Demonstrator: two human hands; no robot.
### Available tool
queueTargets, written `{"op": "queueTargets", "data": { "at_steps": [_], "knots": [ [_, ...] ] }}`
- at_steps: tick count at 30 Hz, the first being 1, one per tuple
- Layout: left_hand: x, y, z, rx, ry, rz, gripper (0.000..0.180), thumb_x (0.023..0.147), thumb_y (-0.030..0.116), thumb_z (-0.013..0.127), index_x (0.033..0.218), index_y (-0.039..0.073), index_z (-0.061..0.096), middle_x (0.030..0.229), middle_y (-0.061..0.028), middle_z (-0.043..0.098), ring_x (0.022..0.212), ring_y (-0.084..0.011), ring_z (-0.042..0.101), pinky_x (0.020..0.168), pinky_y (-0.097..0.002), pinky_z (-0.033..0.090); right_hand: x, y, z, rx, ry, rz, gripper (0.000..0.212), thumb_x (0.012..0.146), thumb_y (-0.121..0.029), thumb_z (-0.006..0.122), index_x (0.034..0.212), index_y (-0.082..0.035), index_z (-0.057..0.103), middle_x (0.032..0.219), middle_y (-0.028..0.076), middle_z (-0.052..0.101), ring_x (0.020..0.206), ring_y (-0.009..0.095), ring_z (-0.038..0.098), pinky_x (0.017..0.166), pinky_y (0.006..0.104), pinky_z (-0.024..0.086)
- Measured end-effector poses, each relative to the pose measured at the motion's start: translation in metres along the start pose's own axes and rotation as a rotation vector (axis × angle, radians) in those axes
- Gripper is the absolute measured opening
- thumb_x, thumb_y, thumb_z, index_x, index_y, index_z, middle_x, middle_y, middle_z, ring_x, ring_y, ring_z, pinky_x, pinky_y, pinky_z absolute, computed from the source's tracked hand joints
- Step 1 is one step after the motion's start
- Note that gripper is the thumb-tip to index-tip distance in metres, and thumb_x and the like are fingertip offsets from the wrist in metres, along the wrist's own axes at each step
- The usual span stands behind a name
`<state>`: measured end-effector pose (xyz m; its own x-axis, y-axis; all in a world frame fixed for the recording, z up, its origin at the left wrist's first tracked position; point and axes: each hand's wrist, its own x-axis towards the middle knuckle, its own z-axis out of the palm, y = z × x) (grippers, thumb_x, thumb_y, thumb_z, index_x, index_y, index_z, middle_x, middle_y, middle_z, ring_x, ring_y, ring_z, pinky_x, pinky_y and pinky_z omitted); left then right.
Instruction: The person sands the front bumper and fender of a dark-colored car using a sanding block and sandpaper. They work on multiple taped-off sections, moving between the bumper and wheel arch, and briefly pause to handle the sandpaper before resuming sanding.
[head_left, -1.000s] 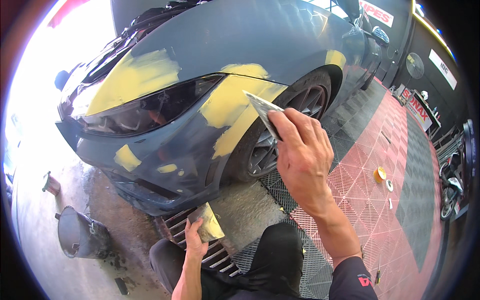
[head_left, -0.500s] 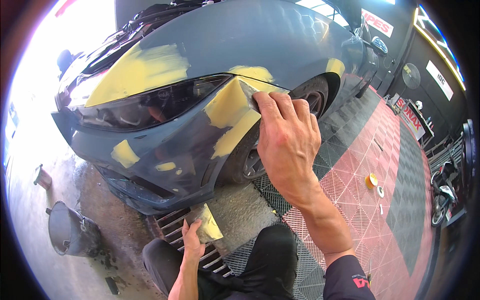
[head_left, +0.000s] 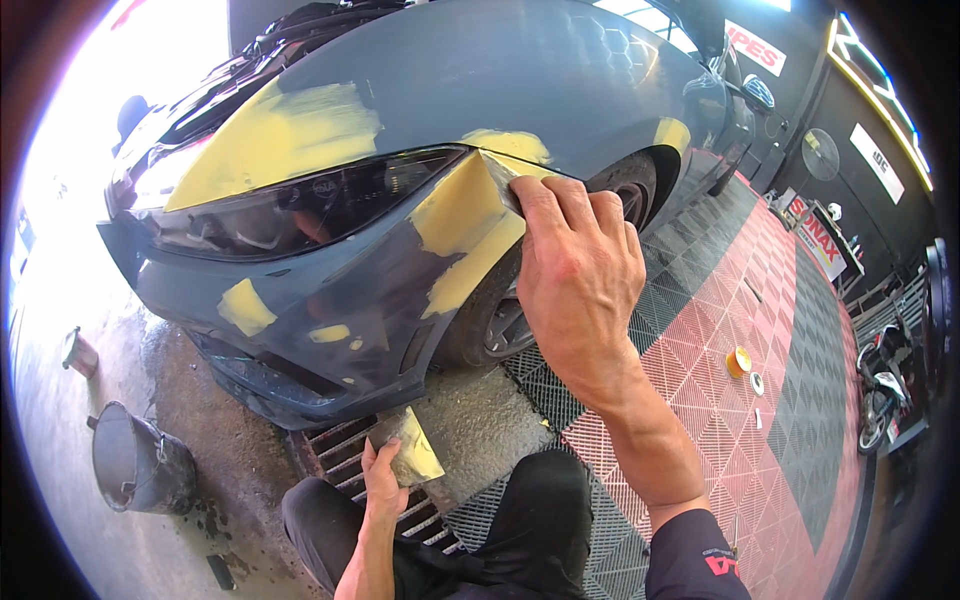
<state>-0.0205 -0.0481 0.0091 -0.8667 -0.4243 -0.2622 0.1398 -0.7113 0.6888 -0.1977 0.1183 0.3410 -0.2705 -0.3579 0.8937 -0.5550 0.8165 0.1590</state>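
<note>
My right hand pinches a thin metallic putty spreader against the bumper corner, just below the outer end of the headlight. Fresh-looking yellow putty covers the panel beside the blade. Low between my knees, my left hand grips a flat plate smeared with yellow putty. More yellow patches mark the grey car around the headlight and along the bumper. My right fingers hide much of the spreader.
A dark bucket and a small can stand on wet concrete at the left. Below the bumper runs a drain grate. On the red tiles at the right sits a yellow tub beside a round lid.
My right hand and the spreader have shifted very slightly right along the bumper corner. The left hand still holds the plate in nearly the same place.
</note>
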Motion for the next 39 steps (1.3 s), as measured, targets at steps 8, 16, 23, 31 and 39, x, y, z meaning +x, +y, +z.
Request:
{"op": "queueTargets", "data": {
  "at_steps": [8, 16, 23, 31, 39],
  "knots": [
    [0.005, -0.007, -0.008, 0.012, -0.005, 0.009, 0.037, 0.105, 0.006, 0.064, 0.141, 0.006, 0.066, 0.131, -0.0059, 0.075, 0.118, -0.0220, 0.072, 0.106, -0.0409, 0.057, 0.003, -0.002, -0.004, -0.013, -0.056, 0.023, 0.039, 0.090, -0.002, 0.078, 0.128, -0.012, 0.074, 0.118, 0.003, 0.073, 0.105, 0.027, 0.068, 0.090, 0.0415, 0.056],
    [0.005, -0.008, -0.007, 0.023, -0.001, 0.002, 0.039, 0.104, 0.006, 0.063, 0.143, 0.006, 0.065, 0.132, -0.0066, 0.075, 0.120, -0.0236, 0.072, 0.108, -0.0422, 0.057, 0.000, 0.007, -0.002, -0.029, -0.044, -0.003, 0.031, 0.090, -0.008, 0.077, 0.121, -0.010, 0.073, 0.115, 0.004, 0.072, 0.103, 0.027, 0.066, 0.082, 0.0434, 0.052],
    [0.005, -0.009, -0.003, 0.030, 0.001, -0.005, 0.038, 0.104, 0.006, 0.063, 0.143, 0.005, 0.066, 0.132, -0.0067, 0.075, 0.121, -0.0235, 0.072, 0.109, -0.0418, 0.057, -0.004, 0.016, -0.002, -0.053, -0.044, 0.005, 0.030, 0.090, -0.008, 0.076, 0.120, -0.010, 0.073, 0.115, 0.003, 0.072, 0.101, 0.026, 0.065, 0.081, 0.0428, 0.052],
    [0.006, -0.012, -0.007, 0.053, 0.018, -0.001, 0.040, 0.105, 0.006, 0.064, 0.144, 0.006, 0.065, 0.134, -0.0063, 0.074, 0.121, -0.0229, 0.072, 0.108, -0.0408, 0.057, -0.008, 0.026, -0.002, -0.077, -0.063, 0.023, 0.027, 0.091, -0.009, 0.075, 0.118, -0.010, 0.072, 0.111, 0.003, 0.071, 0.099, 0.026, 0.064, 0.080, 0.0425, 0.051],
    [0.005, -0.013, -0.004, 0.046, 0.014, 0.005, 0.040, 0.105, 0.006, 0.065, 0.145, 0.005, 0.065, 0.133, -0.0061, 0.074, 0.120, -0.0213, 0.071, 0.106, -0.0393, 0.056, -0.013, 0.037, -0.006, -0.106, -0.144, 0.074, 0.035, 0.095, -0.006, 0.074, 0.130, -0.011, 0.073, 0.117, 0.003, 0.072, 0.106, 0.028, 0.066, 0.090, 0.0437, 0.055]
  ]
}}
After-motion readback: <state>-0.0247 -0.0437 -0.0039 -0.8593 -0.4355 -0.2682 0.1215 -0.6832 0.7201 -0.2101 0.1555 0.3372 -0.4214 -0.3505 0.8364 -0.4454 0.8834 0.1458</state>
